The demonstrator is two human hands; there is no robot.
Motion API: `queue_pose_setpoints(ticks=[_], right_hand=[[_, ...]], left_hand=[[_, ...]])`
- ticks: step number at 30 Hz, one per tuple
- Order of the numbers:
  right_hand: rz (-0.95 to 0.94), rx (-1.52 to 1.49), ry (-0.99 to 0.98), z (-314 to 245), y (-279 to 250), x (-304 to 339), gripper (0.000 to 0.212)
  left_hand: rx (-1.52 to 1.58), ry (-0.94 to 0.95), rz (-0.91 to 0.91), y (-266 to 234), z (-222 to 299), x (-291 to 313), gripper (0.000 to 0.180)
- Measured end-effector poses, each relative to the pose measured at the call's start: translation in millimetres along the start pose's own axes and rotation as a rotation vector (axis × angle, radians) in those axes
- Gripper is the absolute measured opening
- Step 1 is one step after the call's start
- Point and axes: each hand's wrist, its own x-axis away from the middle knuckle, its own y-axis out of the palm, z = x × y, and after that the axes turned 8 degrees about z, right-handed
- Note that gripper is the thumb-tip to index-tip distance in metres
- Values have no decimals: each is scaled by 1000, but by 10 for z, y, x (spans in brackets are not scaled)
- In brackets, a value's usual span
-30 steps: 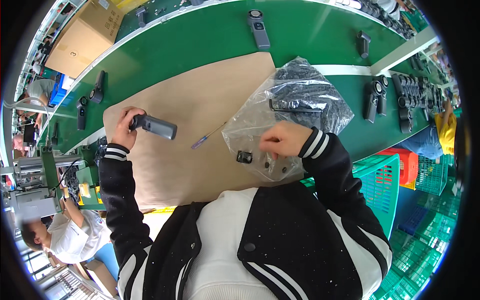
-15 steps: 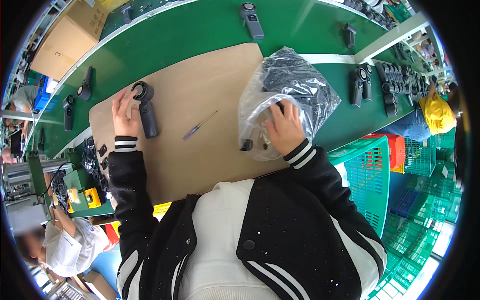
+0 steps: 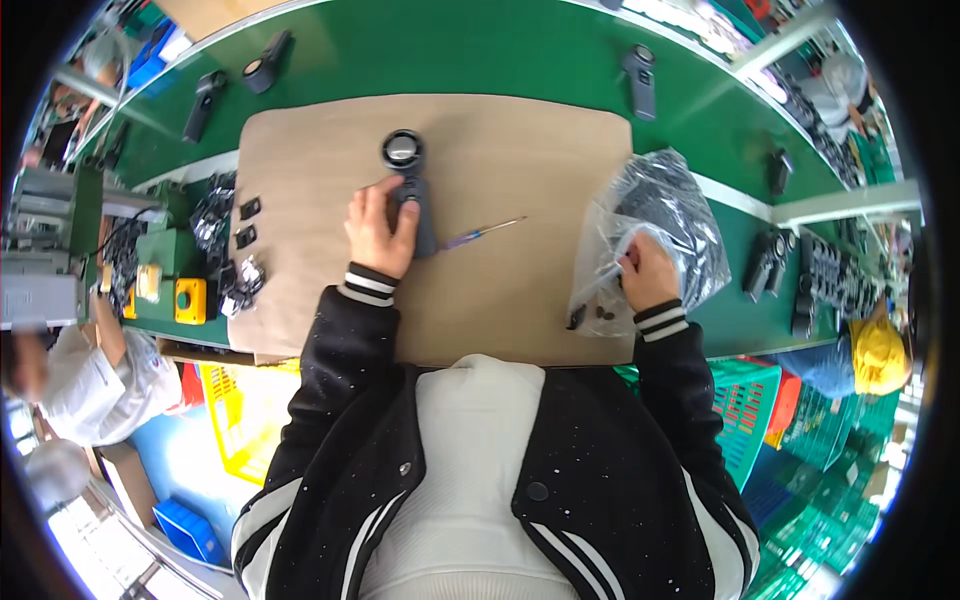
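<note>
A dark grey handheld fan (image 3: 425,215) with a round ringed head lies on the brown mat. My left hand (image 3: 380,235) has its thumb and index finger closed on the left side of the handle, just below the head. Over at the right, my right hand (image 3: 652,272) is inside the mouth of a clear plastic bag (image 3: 700,215) full of dark parts. Its fingers are pinched together, with a small dark bit at their tips too unclear to name. Between the hands lies a thin screwdriver (image 3: 485,232) with a purplish handle.
The brown mat (image 3: 500,310) covers a green bench. Small black parts (image 3: 247,237) and bagged pieces (image 3: 243,285) lie at its left edge. More grey fans (image 3: 640,82) lie beyond it and to the right. A yellow button box (image 3: 190,300) stands left; co-workers are at both sides.
The view has swung left. My left hand has gone from the fan's head to its handle, and the fan lies nearer the screwdriver. My right hand's fingers have drawn together in the bag.
</note>
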Motion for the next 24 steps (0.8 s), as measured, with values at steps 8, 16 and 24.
queue_pose_setpoints(ticks=[8,16,24], right_hand=[[72,-6,3,-62,38,52,11],[147,-198,61,-61,66,13,10],[-13,-572,338,-245,-323,-53,5]], left_hand=[[85,-41,46,-99,164,70,39],[-861,-113,78,-1102,-1003,-795,45],[-668,-225,-94,-1317,-1500,-1003,35]])
